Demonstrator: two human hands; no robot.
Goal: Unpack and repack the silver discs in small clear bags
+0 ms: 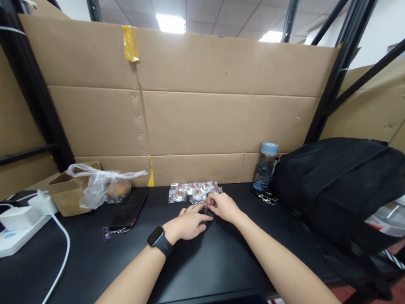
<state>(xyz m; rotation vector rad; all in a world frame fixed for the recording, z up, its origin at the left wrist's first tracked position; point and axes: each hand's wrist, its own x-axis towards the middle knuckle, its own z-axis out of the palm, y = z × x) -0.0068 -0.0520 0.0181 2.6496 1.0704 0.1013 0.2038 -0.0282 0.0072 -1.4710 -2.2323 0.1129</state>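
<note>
At 9 o'clock on the black table [219, 267], 1 white power strip [15, 241] w/ 2 white adapters [19, 218] carried a blue label, and at approx. 4 o'clock 1 clear jug [393, 218] w/ white cap had red print; both were too small to read.

The small pkt [206, 204] was near the centre, b/w the two hands and partly hidden by them. The R hand [226, 207] pinched it w/ thumb and index. The L hand [188, 223], palm down, had its fingers extended beside the same pkt; whether they also gripped it, I could not tell. 1 dark watch [158, 237] was on the L wrist.

At 12 o'clock, just beyond the fingers, lay several clear pkts [178, 193] w/ red bits, overlapping, so exact qty was not countable. At 9 o'clock, nearer than the strip, lay 1 black phone [127, 212]; at 10 o'clock, 1 cardboard box [66, 196] and 1 plastic bag [95, 186]; at 2 o'clock, 1 blue-lidded bottle [264, 169]; at 3 o'clock, 1 black backpack [334, 186].
</note>
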